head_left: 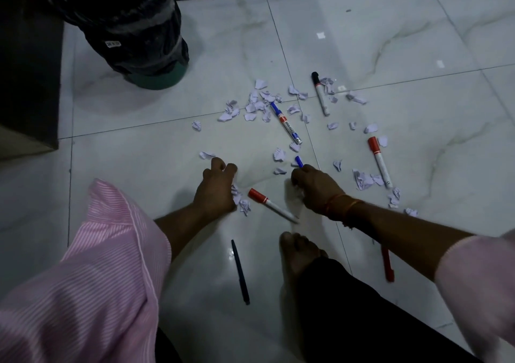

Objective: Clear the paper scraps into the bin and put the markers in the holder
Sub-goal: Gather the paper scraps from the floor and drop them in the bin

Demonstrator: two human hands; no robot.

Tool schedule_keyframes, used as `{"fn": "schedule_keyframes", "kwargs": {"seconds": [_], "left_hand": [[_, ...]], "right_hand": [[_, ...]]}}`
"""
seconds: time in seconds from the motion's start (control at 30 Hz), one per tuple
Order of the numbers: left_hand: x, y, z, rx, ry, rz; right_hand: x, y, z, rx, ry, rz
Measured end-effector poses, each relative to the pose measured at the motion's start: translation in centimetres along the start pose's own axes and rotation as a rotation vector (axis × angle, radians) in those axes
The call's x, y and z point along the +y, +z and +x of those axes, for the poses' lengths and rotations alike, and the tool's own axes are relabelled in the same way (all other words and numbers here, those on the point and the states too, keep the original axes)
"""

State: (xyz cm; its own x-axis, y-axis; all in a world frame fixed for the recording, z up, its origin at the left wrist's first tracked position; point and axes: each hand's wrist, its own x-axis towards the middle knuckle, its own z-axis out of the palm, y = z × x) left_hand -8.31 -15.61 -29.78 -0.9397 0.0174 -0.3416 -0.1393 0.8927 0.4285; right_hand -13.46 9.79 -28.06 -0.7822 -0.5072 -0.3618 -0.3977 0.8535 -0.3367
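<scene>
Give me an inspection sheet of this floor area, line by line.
Surface: pale tiled floor, glossy.
Job's things: paper scraps scattered; five markers loose, e.g. blue marker; bin far left; holder not seen.
Clutter: black pen, red pen.
Grips: left hand closed on scraps; right hand closed on scraps and a blue-capped marker.
Cables: nothing seen.
Surroundings: dark cabinet left.

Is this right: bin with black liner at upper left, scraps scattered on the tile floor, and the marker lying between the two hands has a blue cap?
Not quite. In the head view the marker lying between the left hand and right hand has a red cap, not blue. The rest holds: the bin with black liner stands upper left, and scraps lie scattered on the tile floor.
</scene>
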Motion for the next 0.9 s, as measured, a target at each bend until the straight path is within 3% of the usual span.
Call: {"fn": "schedule_keyframes", "kwargs": {"seconds": [0.23, 0.4, 0.5, 0.67, 0.77, 0.9], "left_hand": [[0.0, -0.6, 1.2, 0.071, -0.04, -0.123], [-0.4, -1.7, 1.5, 0.057, -0.09, -0.091], [0.0, -2.0, 1.8, 0.052, -0.098, -0.114], [0.9, -1.5, 2.2, 0.05, -0.054, -0.131], [0.9, -1.3, 2.4, 0.044, -0.041, -0.112], [1.0, -1.0, 2.8, 0.032, -0.048, -0.079]], "right_hand": [[-2.6, 0.5, 2.8, 0.107, 0.077, 0.277], [0.1, -1.1, 2.5, 0.248, 0.128, 0.156], [1.5, -1.2, 2.2, 0.149, 0.225, 0.14], [1.4, -1.6, 2.0, 0.144, 0.294, 0.32], [1.8, -3.5, 1.5, -0.049, 0.319, 0.358], [2.9, -3.9, -0.1, -0.284, 0.315, 0.16]]}}
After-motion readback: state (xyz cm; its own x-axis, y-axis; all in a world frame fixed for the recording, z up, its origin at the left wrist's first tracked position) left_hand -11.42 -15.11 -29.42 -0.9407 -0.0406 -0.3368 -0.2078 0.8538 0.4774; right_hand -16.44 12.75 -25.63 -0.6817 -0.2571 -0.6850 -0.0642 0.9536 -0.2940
